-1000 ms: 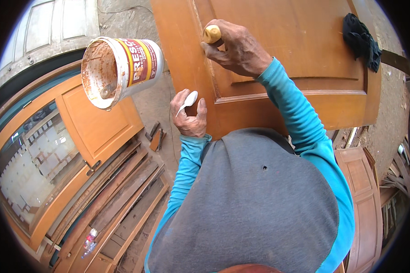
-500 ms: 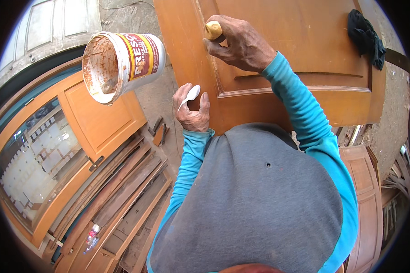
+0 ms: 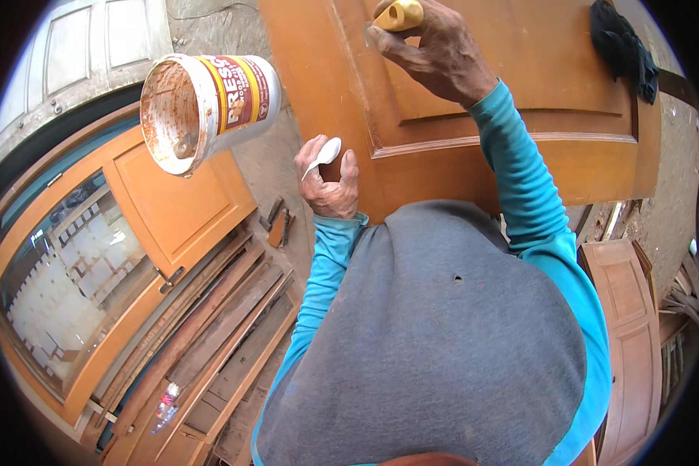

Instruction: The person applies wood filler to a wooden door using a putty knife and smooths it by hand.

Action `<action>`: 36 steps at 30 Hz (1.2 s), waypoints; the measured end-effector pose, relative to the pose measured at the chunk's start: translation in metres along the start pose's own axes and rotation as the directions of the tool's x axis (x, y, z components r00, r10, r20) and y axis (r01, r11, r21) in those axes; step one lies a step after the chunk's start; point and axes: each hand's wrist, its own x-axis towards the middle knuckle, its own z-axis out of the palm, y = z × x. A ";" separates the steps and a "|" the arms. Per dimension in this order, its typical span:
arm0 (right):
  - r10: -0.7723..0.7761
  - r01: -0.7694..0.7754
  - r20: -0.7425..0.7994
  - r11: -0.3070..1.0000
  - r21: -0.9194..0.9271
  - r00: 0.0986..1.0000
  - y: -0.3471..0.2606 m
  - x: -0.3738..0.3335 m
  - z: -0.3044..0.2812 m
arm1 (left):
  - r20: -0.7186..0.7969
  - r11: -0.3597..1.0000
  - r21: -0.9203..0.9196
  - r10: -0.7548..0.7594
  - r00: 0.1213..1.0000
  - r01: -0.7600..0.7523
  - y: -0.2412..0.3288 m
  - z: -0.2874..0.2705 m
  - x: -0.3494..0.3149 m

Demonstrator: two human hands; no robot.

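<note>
The door (image 3: 536, 89) lies panel-up, the bucket (image 3: 245, 93) beside its left edge. Right hand (image 3: 446, 58): grip wrapped around the yellow handle (image 3: 402, 14), over the door. Left hand (image 3: 330, 186): fingers hold the white spoon (image 3: 329, 150), thumb apart. Apparent step: surface filling; next move likely requires steady pressure.

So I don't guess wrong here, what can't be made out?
In the head view:
Whatever lies beyond the yellow handle: hidden by the right hand.
Far end of the panelled door: cut off by the upper edge.
Anything under the dark cloth: covered by it.
Reddish item on the planks: too small to identify.
</note>
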 end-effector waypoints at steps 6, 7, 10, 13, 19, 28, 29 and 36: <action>0.037 -0.043 -0.072 0.996 -0.078 0.997 0.011 -0.037 -0.003 | 0.001 0.997 -0.025 -0.069 0.998 0.069 0.002 0.003 -0.002; 0.076 -0.077 -0.081 0.997 -0.008 0.994 0.012 -0.045 -0.002 | 0.006 0.996 -0.033 -0.084 0.996 0.084 0.003 0.004 -0.002; 0.251 -0.257 0.056 0.952 0.168 0.966 0.002 -0.065 -0.010 | 0.033 0.999 0.024 -0.037 0.999 0.037 0.002 0.003 -0.003; 0.380 -0.474 0.304 0.806 0.355 0.874 -0.011 -0.072 -0.021 | 0.038 0.998 0.045 -0.048 0.998 0.046 0.004 0.003 -0.003; 0.354 -0.398 0.210 0.889 0.225 0.911 0.005 -0.067 -0.024 | 0.034 0.992 0.104 -0.069 0.997 0.065 0.008 0.002 -0.001; 0.067 0.034 0.277 0.939 -0.343 0.958 0.030 -0.025 -0.018 | 0.016 0.996 0.059 -0.061 0.998 0.060 0.007 0.003 0.001; 0.082 0.053 0.318 0.918 -0.394 0.944 0.031 -0.023 -0.019 | 0.009 0.996 0.060 -0.066 0.998 0.065 0.006 0.003 0.002; 0.109 0.130 0.419 0.856 -0.501 0.902 0.023 -0.027 -0.014 | 0.009 0.996 0.063 -0.058 0.998 0.057 0.005 0.002 0.000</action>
